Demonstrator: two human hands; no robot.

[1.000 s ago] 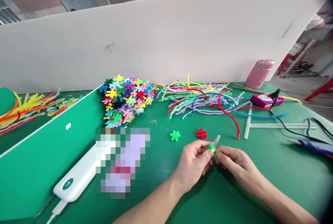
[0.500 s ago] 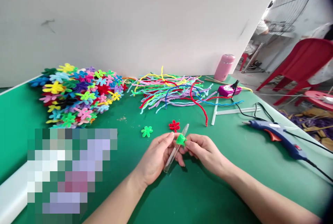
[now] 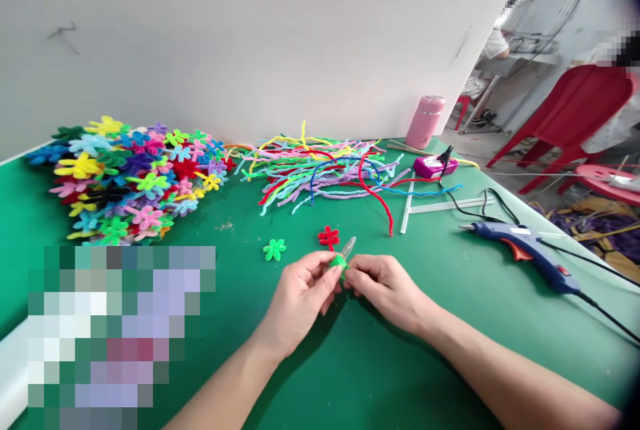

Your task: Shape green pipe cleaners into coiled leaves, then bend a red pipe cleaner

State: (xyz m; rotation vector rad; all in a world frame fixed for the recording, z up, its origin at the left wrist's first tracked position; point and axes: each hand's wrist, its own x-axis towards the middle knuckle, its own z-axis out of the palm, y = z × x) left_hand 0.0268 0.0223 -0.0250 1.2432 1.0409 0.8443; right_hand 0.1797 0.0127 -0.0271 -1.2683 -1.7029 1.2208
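Observation:
My left hand (image 3: 300, 293) and my right hand (image 3: 385, 287) meet low in the middle of the green table (image 3: 450, 297). Both pinch a clear glue stick (image 3: 347, 246) with a green pipe cleaner (image 3: 338, 261) coiled round it. The stick's tip pokes up between my fingertips. Just beyond lie a red pipe-cleaner flower (image 3: 329, 237) and a green pipe-cleaner flower (image 3: 275, 249).
A heap of coloured flowers (image 3: 130, 177) lies at the left, loose pipe cleaners (image 3: 320, 173) in the middle. A blue glue gun (image 3: 525, 247) with its cable rests at the right, near spare glue sticks (image 3: 440, 207), a pink bottle (image 3: 425, 122) and a purple box (image 3: 435, 165). Red chairs stand beyond the table.
The view swung right and down. The glue stick sits lower in my fingers, with less of it showing, and both hands have closed in on the green coil.

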